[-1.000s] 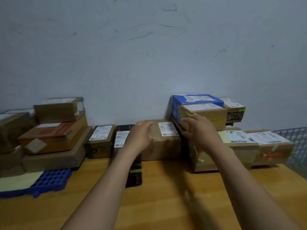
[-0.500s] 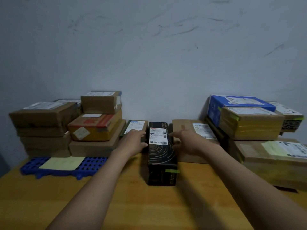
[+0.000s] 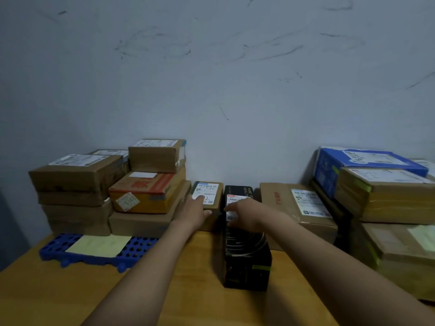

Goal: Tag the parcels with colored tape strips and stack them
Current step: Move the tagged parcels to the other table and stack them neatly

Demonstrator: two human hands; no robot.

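A small brown parcel [image 3: 208, 196] with a white label stands by the wall between the left stack and a long black parcel [image 3: 247, 257]. My left hand [image 3: 193, 211] holds the small parcel's left front corner, fingers on its label and thumb on its front face. My right hand [image 3: 244, 214] lies spread over the black parcel's white label, with its fingertips at the gap between the two parcels. A green tape strip [image 3: 261, 267] marks the black parcel's near end.
Brown parcels are stacked at the left [image 3: 146, 191]. A larger carton [image 3: 299, 208] and a stack topped by a blue box [image 3: 367, 161] stand at the right. A blue perforated tray [image 3: 54, 250] carrying a pale yellow sheet lies on the wooden table [image 3: 164, 290].
Both hands shifted left: the left from beside the black parcel onto the small brown parcel, the right from the larger carton onto the black parcel's label. The view also swung left.
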